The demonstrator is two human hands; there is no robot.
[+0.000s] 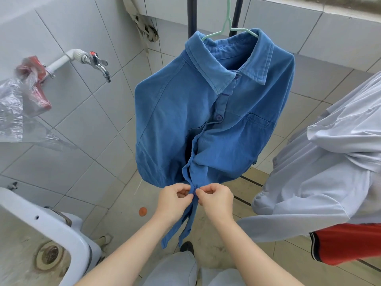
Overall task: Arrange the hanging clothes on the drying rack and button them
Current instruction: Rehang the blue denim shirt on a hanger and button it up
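The left hand [172,198] and right hand [215,198], fingers curled, pinch the front edge of the blue shirt [175,112] low down. Above them the shirt hangs on a green hanger [227,27], one button [219,117] fastened.

Both bare forearms reach forward. The left hand [172,200] and the right hand [216,201] meet, fingers curled, each pinching the shirt [173,120] edge.
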